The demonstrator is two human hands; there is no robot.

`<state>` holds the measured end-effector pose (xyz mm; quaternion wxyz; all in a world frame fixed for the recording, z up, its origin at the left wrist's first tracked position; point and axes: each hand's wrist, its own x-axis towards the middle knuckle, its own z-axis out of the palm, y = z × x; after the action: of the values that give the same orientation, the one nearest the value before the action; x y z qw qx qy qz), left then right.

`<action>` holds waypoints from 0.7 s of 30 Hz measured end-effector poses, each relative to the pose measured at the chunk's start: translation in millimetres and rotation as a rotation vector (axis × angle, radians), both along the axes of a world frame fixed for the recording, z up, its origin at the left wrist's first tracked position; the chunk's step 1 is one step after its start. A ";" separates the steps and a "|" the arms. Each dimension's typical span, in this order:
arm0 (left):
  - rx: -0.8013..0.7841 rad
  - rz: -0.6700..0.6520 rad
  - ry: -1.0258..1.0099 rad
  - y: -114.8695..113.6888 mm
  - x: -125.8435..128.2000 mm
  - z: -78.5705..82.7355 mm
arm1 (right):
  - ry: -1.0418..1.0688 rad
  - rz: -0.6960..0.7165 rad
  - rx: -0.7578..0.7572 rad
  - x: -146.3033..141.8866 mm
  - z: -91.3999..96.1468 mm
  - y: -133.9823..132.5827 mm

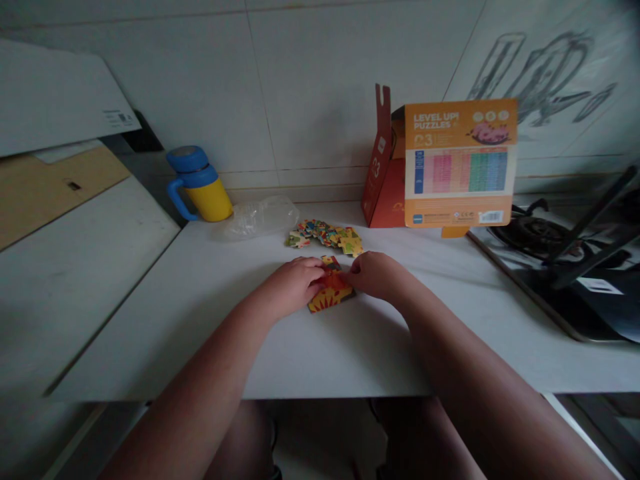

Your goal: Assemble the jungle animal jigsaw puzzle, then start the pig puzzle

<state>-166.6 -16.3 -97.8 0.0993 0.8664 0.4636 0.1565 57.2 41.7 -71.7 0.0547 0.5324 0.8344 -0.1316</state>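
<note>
A small joined patch of jigsaw puzzle (331, 298), yellow, orange and red with grey corners, lies flat on the white counter. My left hand (296, 285) grips its left side, thumb and fingers bent over the edge. At the opposite side my right hand (379, 273) is closed in a pinch at the patch's upper right edge; the fingertips are partly hidden. Just beyond both hands sits a heap of loose puzzle pieces (325, 233), multicoloured and overlapping.
Behind the heap are a crumpled clear plastic bag (263, 217) and a blue-and-yellow mug (207, 193). An opened orange puzzle box (460, 160) stands against the tiled wall. A black gas stove (560, 293) is on the right; white panels (55, 87) are on the left.
</note>
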 end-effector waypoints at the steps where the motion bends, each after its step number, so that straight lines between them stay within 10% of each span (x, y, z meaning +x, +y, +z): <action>1: 0.000 -0.001 0.001 -0.1 0.3 0.3 | -0.001 0.002 0.007 -0.4 -0.8 0.0; 21: -0.015 0.042 0.044 -4.7 8.3 6.5 | 0.035 -0.039 0.006 -1.1 1.5 -3.7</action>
<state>-158.3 -20.9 -91.3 0.0925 0.8590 0.4848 0.1359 56.1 38.0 -70.2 0.0358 0.5465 0.8250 -0.1392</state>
